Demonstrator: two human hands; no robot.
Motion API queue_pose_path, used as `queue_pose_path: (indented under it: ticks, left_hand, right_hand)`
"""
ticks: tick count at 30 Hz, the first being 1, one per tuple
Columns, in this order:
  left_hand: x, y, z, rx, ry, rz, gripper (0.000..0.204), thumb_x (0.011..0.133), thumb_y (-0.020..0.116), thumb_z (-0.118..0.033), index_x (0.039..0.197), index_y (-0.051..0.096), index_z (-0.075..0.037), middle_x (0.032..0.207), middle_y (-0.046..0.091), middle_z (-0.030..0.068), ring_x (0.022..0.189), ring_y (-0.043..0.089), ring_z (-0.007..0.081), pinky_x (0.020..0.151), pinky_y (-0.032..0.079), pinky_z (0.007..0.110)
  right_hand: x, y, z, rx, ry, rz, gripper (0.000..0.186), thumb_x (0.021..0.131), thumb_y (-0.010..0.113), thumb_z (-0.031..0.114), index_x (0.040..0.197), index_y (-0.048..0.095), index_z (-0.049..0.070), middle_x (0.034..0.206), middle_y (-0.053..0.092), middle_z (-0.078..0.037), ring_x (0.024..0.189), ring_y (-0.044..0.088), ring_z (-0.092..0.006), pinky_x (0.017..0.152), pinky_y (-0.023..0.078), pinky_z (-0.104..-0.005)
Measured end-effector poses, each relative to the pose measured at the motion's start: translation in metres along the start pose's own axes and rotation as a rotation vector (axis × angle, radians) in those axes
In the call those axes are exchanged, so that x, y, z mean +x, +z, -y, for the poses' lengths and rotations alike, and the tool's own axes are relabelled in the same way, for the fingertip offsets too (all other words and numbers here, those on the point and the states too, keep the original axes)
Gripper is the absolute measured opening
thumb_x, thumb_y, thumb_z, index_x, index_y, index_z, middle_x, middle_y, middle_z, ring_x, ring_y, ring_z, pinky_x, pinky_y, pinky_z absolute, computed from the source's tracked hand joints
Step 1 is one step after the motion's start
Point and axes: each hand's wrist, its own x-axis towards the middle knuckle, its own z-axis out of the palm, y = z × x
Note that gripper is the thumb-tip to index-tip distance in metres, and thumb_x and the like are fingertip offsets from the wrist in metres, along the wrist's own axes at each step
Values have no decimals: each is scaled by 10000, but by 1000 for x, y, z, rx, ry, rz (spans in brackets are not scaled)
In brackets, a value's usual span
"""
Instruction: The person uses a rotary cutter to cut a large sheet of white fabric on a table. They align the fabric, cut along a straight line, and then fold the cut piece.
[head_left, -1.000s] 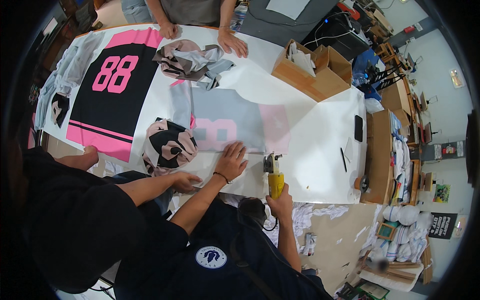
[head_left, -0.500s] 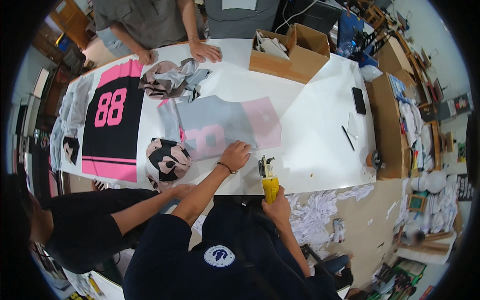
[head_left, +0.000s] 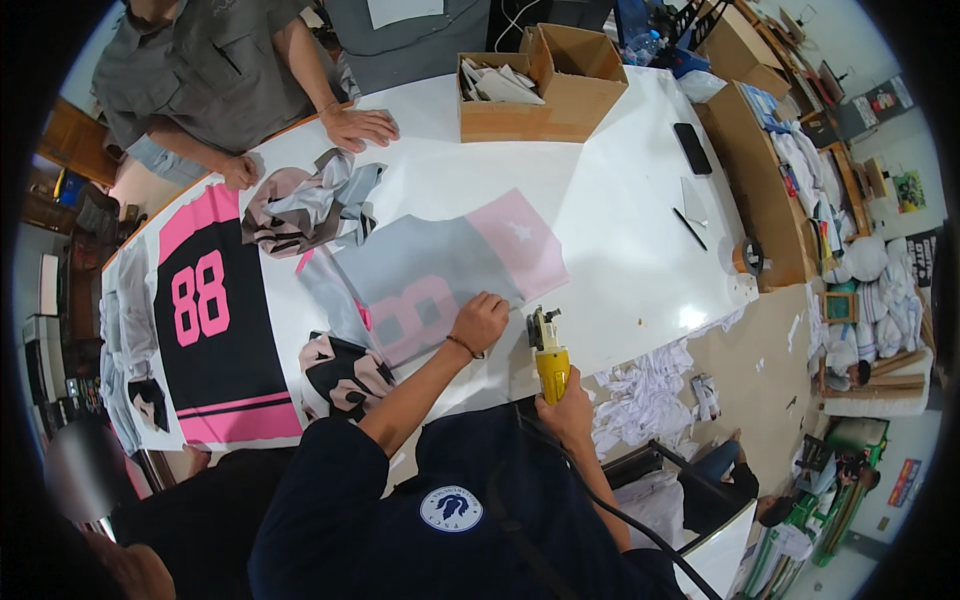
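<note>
From my feed, the grey and pink fabric panel (head_left: 440, 275) lies flat near the middle of the white worktop (head_left: 620, 250), with its pink end toward the cardboard box. My left hand (head_left: 480, 322) rests palm down on the panel's near edge, fingers curled loosely and pressing the cloth rather than gripping it. My right hand (head_left: 565, 405) is wrapped tight around the yellow handle of a corded cutting tool (head_left: 547, 352), whose head sits at the worktop's near edge, just beside the left hand and the panel's corner. Left of the panel, a crumpled black and pink piece (head_left: 340, 375) lies near my forearm, and a black jersey with pink numerals (head_left: 215, 330) is spread flat beyond it. A bundled grey and pink garment (head_left: 305, 205) sits behind the panel. At the far edge stands an open cardboard box (head_left: 540, 85) with its flaps up, holding what look like folded white and grey pieces. Another person's hand (head_left: 358, 128) lies flat on the worktop beside that box. A dark phone (head_left: 692, 148) and a pen (head_left: 690, 228) lie to the right, well apart from the panel.
</note>
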Motion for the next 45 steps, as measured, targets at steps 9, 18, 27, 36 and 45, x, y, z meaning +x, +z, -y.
queue_pose_path:
  ticks: [9, 18, 27, 36, 45]
  left_hand:
    - [0, -1, 9, -98, -9, 60, 88, 797, 672, -118, 858, 645, -62, 833, 614, 62, 809, 627, 253, 679, 546, 360]
    - [2, -10, 16, -336, -192, 6, 92, 835, 681, -96, 920, 691, -62, 919, 701, 102, 833, 692, 283, 722, 574, 378]
    - [11, -27, 24, -470, -257, 42, 106, 811, 715, -105, 904, 725, -57, 925, 694, 69, 790, 693, 274, 696, 580, 363]
    - [9, -19, 31, -546, -290, 25, 88, 802, 732, -89, 883, 729, -54, 913, 691, 64, 771, 690, 267, 692, 579, 354]
    - [9, -23, 35, -605, -293, 6, 108, 792, 737, -86, 888, 720, -39, 913, 688, 81, 771, 690, 277, 692, 578, 356]
  right_hand:
    - [-3, 16, 15, 18, 31, -81, 692, 745, 766, 251, 1312, 420, 59, 941, 686, -284, 872, 663, -499, 758, 531, -553]
    - [6, 22, 30, 7, 88, -74, 704, 738, 780, 242, 1321, 426, 69, 954, 690, -279, 893, 665, -495, 770, 535, -541]
    - [14, 41, 69, 54, 163, -110, 714, 766, 753, 255, 1346, 387, 56, 947, 684, -274, 888, 662, -494, 767, 525, -542]
    - [22, 54, 93, 112, 239, -156, 717, 768, 760, 256, 1341, 397, 25, 978, 683, -289, 915, 669, -486, 798, 529, -524]
    - [31, 67, 95, 172, 239, -212, 688, 764, 772, 226, 1317, 419, 17, 984, 681, -285, 920, 672, -479, 793, 529, -518]
